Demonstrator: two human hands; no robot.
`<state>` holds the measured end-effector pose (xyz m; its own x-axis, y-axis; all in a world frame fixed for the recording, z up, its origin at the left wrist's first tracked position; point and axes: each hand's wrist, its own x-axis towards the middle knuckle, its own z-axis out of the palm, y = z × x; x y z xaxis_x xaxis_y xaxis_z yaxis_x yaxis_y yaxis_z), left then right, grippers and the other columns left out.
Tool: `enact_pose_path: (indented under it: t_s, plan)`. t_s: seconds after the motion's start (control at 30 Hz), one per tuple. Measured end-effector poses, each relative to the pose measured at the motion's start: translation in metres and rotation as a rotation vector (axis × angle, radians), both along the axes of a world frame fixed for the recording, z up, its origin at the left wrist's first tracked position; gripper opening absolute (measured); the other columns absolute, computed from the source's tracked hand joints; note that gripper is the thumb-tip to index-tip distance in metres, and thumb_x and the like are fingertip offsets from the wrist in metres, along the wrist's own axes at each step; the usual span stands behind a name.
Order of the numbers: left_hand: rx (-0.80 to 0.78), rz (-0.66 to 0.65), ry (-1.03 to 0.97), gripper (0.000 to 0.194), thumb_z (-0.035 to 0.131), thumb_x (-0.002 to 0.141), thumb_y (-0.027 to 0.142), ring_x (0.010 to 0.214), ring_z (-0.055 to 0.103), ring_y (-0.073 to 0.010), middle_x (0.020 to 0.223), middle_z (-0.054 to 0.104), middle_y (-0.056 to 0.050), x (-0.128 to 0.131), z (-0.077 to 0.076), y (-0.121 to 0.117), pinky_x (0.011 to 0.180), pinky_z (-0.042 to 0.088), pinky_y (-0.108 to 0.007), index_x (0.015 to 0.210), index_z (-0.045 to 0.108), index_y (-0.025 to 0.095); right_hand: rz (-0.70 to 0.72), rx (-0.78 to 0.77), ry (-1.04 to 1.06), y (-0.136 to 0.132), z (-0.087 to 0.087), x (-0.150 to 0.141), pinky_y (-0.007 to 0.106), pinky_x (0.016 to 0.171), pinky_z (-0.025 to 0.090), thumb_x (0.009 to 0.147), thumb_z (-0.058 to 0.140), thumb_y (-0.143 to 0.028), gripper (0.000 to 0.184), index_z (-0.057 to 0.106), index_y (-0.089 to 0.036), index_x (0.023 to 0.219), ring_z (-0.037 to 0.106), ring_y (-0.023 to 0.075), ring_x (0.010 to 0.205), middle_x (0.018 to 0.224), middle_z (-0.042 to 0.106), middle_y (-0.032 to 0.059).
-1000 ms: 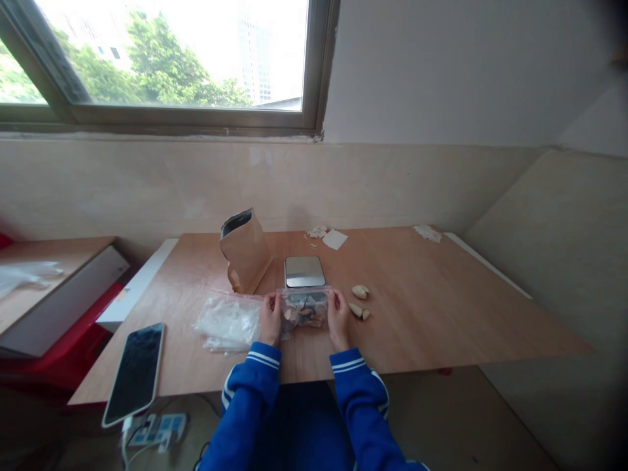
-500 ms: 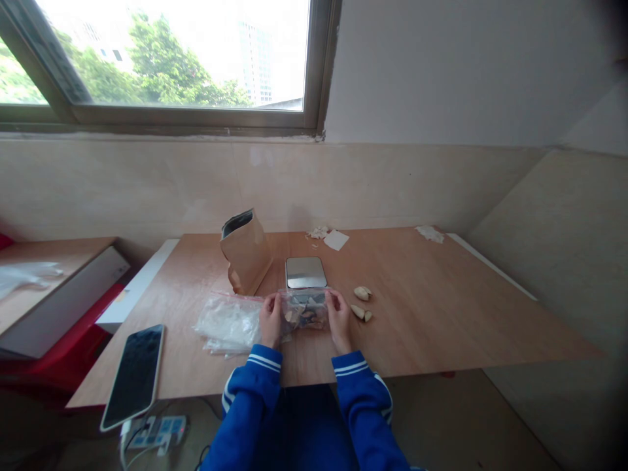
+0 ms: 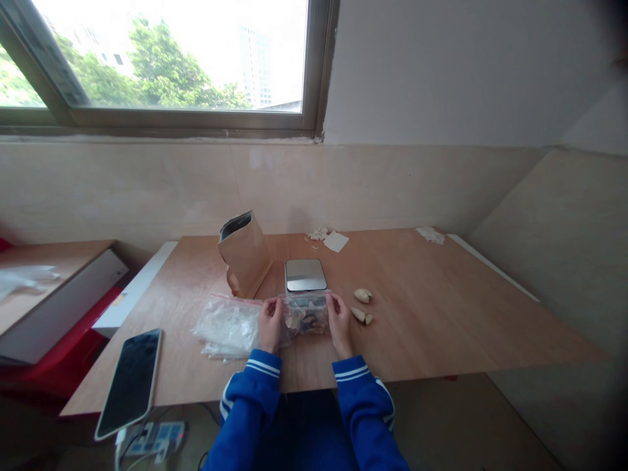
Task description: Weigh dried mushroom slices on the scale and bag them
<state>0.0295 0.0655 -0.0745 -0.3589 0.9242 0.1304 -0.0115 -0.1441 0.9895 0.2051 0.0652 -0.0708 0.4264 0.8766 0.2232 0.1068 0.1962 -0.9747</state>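
Note:
A small clear zip bag point(image 3: 307, 314) with dark and pale pieces inside lies on the wooden table point(image 3: 441, 314) in front of me. My left hand point(image 3: 269, 325) grips its left end with curled fingers. My right hand point(image 3: 339, 323) grips its right end the same way. Right behind the bag sits a small scale with a shiny metal top point(image 3: 305, 274). A few pale shelled pieces point(image 3: 363, 304) lie just right of my right hand.
A pile of clear plastic bags point(image 3: 228, 325) lies left of my left hand. An open brown paper pouch point(image 3: 244, 254) stands behind it. A phone point(image 3: 130, 381) overhangs the near left table edge. Paper scraps point(image 3: 330, 238) lie at the back by the wall.
Both hands stay on the ends of the zip bag. The view has shifted slightly, nothing else moved.

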Motion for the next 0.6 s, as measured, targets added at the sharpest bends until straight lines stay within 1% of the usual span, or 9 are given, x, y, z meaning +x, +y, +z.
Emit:
enact_pose_path:
  t_s: [0.2, 0.3, 0.47, 0.6]
  plan:
    - [-0.008, -0.008, -0.028, 0.036, 0.061, 0.078, 0.050, 0.082, 0.063, -0.0189, 0.085, 0.066, -0.007, 0.001, -0.001, 0.000, 0.076, 0.049, -0.031, 0.087, 0.061, 0.016, 0.006, 0.020, 0.040, 0.001, -0.002, -0.002, 0.033, 0.077, 0.051, 0.080, 0.061, -0.050, 0.037, 0.065, -0.016, 0.094, 0.064, 0.0221, 0.087, 0.093, 0.070, 0.0087]
    - [-0.025, -0.016, -0.040, 0.037, 0.061, 0.078, 0.051, 0.079, 0.064, -0.0187, 0.083, 0.066, -0.006, 0.002, -0.002, 0.000, 0.073, 0.049, -0.031, 0.088, 0.058, 0.016, -0.020, 0.028, 0.042, 0.002, -0.005, -0.001, 0.033, 0.078, 0.050, 0.080, 0.062, -0.049, 0.036, 0.064, -0.016, 0.094, 0.064, 0.0217, 0.086, 0.094, 0.069, 0.0089]
    - [-0.033, -0.028, -0.027, 0.036, 0.060, 0.078, 0.052, 0.074, 0.064, -0.0179, 0.079, 0.065, -0.005, 0.003, 0.000, 0.000, 0.069, 0.049, -0.030, 0.085, 0.054, 0.017, -0.044, 0.035, 0.019, 0.004, -0.009, 0.000, 0.034, 0.080, 0.050, 0.082, 0.061, -0.049, 0.035, 0.064, -0.016, 0.095, 0.063, 0.0213, 0.086, 0.096, 0.069, 0.0093]
    - [-0.020, -0.027, -0.016, 0.032, 0.059, 0.079, 0.050, 0.074, 0.063, -0.0176, 0.077, 0.064, -0.004, 0.003, 0.000, 0.001, 0.070, 0.049, -0.031, 0.083, 0.052, 0.019, -0.058, 0.039, 0.010, 0.005, -0.011, 0.000, 0.035, 0.080, 0.050, 0.081, 0.061, -0.050, 0.037, 0.064, -0.016, 0.095, 0.063, 0.0211, 0.085, 0.096, 0.069, 0.0094]
